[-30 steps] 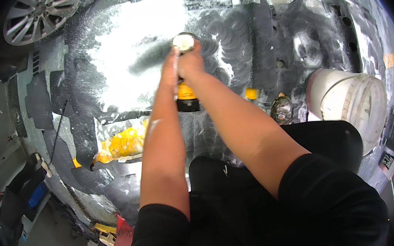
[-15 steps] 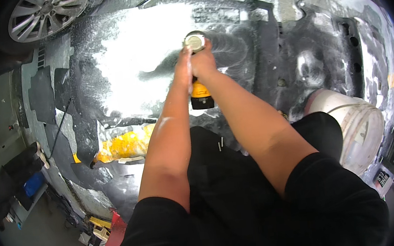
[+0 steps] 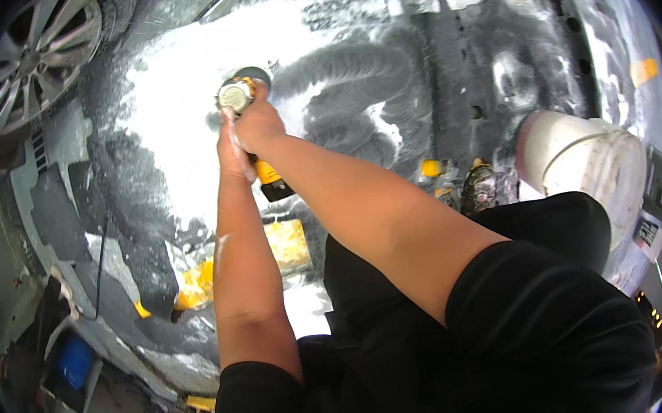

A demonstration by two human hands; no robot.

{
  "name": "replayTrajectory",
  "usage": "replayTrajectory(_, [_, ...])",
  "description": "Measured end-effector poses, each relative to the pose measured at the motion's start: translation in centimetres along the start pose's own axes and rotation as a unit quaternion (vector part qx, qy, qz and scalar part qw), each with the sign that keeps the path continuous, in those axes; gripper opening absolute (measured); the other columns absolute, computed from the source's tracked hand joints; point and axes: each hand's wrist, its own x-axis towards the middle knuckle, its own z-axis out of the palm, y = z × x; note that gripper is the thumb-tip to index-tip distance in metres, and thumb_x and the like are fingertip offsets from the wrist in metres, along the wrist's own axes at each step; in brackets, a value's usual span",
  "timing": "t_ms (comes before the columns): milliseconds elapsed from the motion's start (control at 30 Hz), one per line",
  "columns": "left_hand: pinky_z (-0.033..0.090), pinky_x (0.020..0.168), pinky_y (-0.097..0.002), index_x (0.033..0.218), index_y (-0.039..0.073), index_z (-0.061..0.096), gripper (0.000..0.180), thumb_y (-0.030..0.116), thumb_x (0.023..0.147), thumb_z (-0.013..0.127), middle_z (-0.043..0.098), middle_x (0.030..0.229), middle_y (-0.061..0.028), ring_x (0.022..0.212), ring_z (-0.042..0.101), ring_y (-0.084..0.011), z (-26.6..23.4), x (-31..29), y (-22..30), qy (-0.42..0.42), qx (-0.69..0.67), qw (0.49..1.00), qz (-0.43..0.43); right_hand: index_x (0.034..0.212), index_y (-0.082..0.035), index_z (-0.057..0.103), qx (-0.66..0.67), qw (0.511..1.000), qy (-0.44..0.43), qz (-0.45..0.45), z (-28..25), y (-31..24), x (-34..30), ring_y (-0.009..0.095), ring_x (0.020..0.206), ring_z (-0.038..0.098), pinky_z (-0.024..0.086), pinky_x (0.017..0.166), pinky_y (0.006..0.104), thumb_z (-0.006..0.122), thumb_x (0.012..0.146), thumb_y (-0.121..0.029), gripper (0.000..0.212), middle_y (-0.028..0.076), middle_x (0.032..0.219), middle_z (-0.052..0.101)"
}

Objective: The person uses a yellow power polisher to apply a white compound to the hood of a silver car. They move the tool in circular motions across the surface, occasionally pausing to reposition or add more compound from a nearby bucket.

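Both of my hands are closed round a yellow-and-black cordless polisher (image 3: 235,96) with a round dark disc under its head. My left hand (image 3: 230,148), streaked with white foam, grips its left side. My right hand (image 3: 259,125) wraps it from the right, near the head. The polisher's disc is over white foam (image 3: 173,86) spread across a dark car carpet (image 3: 357,75). To the right of the disc, the foam is thinned into dark, curved streaks. The disc's underside is hidden.
A car wheel (image 3: 34,64) stands at the far left. On the right, a dirty white bucket (image 3: 584,160) is beside my knee. Yellow patches (image 3: 288,243) show near the carpet's front edge. A blue object (image 3: 75,361) is at the lower left.
My hands and the polisher have moved left across the foam. The dark streaked area to their right looks wider. My view has shifted too.
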Motion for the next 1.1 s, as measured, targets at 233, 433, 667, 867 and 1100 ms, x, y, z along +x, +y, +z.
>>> replayTrajectory(233, [0.047,0.108,-0.0454,0.151,0.008,0.049,0.079,0.067,0.099,0.059,0.06,0.143,-0.0147,0.127,0.06,-0.0287,11.6,3.2,-6.6,-0.15,0.057,0.987,0.02,0.165,-0.012,0.009,0.026,0.983,0.175,0.039,-12.1,4.2,-0.1,0.043,0.128,0.063,0.049,0.109,0.0458,0.071,0.097,-0.037,0.096,0.03,0.138,0.063])
replayTrajectory(433, [0.035,0.118,-0.0454,0.15,-0.002,0.049,0.089,0.071,0.099,0.052,0.053,0.152,-0.0238,0.14,0.05,-0.0358,21.5,5.4,-7.6,-0.138,0.188,0.962,0.141,0.163,-0.008,0.017,0.108,0.964,0.243,-0.028,-21.0,6.2,3.2,0.042,0.127,0.064,0.052,0.105,0.0451,0.083,0.085,-0.039,0.107,0.03,0.137,0.063])
replayTrajectory(667, [0.047,0.109,-0.0454,0.155,0.008,0.046,0.08,0.068,0.102,0.051,0.06,0.144,-0.0153,0.126,0.062,-0.029,14.9,7.0,-0.7,-0.068,0.01,0.993,0.101,0.165,-0.007,0.004,-0.086,0.991,0.08,-0.067,-13.6,-1.5,7.6,0.044,0.118,0.068,0.053,0.103,0.0484,0.065,0.099,-0.035,0.094,0.031,0.126,0.068])
replayTrajectory(867, [0.052,0.101,-0.0448,0.149,0.012,0.052,0.072,0.066,0.102,0.054,0.067,0.132,-0.0114,0.119,0.065,-0.0272,11.1,7.0,5.2,-0.024,-0.013,0.998,0.065,0.161,-0.003,0.016,0.019,0.996,0.029,-0.084,-8.4,-4.9,9.5,0.046,0.121,0.066,0.052,0.104,0.0471,0.071,0.095,-0.04,0.093,0.034,0.128,0.066])
replayTrajectory(1100, [0.047,0.107,-0.041,0.149,0.007,0.052,0.075,0.064,0.101,0.057,0.064,0.138,-0.014,0.123,0.062,-0.0262,20.3,7.9,0.5,-0.091,0.051,0.994,0.045,0.164,-0.011,0.006,0.035,0.984,0.171,-0.033,-18.4,-2.1,7.3,0.047,0.12,0.066,0.052,0.104,0.0501,0.074,0.095,-0.039,0.101,0.03,0.126,0.068])
